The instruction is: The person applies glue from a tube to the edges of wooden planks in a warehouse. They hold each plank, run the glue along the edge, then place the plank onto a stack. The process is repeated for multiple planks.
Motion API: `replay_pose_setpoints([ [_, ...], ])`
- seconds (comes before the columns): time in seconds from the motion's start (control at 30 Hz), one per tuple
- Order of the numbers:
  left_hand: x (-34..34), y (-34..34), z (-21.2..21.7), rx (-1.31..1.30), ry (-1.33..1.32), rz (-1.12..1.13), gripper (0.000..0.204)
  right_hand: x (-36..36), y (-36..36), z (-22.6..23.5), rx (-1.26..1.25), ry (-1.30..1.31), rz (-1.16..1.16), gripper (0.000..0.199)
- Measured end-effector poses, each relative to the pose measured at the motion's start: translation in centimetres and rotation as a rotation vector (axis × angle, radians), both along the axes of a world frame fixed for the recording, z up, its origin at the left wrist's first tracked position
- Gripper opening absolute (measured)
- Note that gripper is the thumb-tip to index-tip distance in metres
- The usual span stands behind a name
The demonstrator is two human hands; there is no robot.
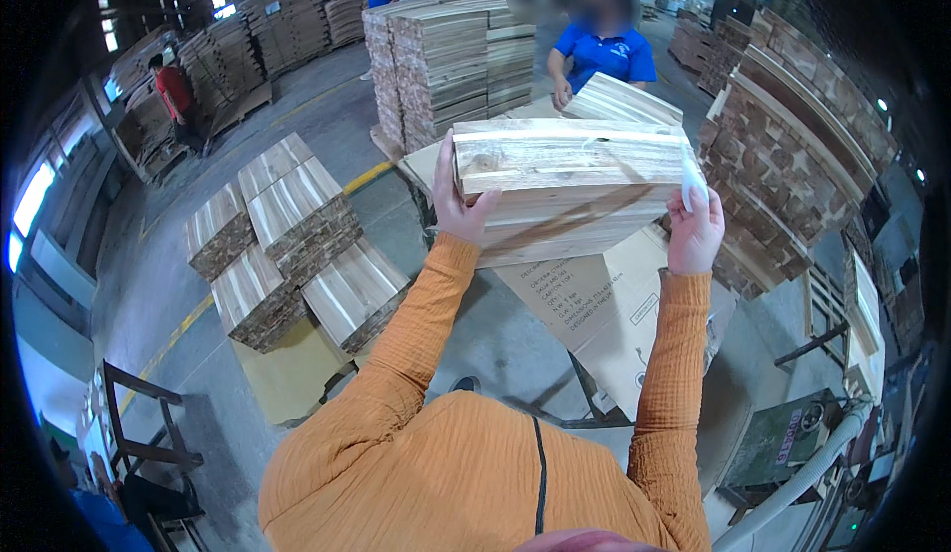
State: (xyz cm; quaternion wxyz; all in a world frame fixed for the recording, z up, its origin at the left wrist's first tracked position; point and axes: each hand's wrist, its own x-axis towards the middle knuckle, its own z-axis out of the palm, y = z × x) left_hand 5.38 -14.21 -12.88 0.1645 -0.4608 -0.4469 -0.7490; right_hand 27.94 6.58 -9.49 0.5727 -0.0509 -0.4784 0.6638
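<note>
A light wooden board (570, 156) with striped grain lies across the top of a wooden stack (575, 217) in front of me. My left hand (461, 197) grips the left end, fingers along the edge and thumb on the near side. At the right end, my right hand (696, 227) has its fingers closed on a thin white piece (692, 183) that lies against the board's corner. Whether those fingers also grip the wood I cannot tell. Under the stack, a printed cardboard sheet (594, 299) covers the work table.
Across the table a person in blue (604, 56) handles another board (629, 98). Bundled wood blocks (287, 205) stand on the floor at left. Tall wood stacks (446, 66) rise behind and at right (783, 146). A green machine (783, 440) with a pale hose stands lower right.
</note>
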Motion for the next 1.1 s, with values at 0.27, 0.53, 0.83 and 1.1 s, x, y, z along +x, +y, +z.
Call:
replay_pose_setpoints([
  [0.27,-0.8,0.7,0.7,0.038,-0.044,0.003,0.08,2.1,-0.8,-3.5,-0.169,-0.032,0.025,0.021],
  [0.53,-2.1,1.0,0.7,0.037,-0.022,0.031,0.08,4.9,-1.1,-8.3,-0.258,-0.095,-0.036,0.024],
  [0.83,0.0,-0.1,-0.8,0.071,0.022,-0.044,0.084,9.2,-0.4,-14.4,-0.239,-0.227,-0.105,0.022],
  [1.1,1.1,-1.3,-3.7,0.012,0.085,0.041,0.092,13.9,0.2,-18.2,-0.28,-0.344,-0.334,0.024],
])
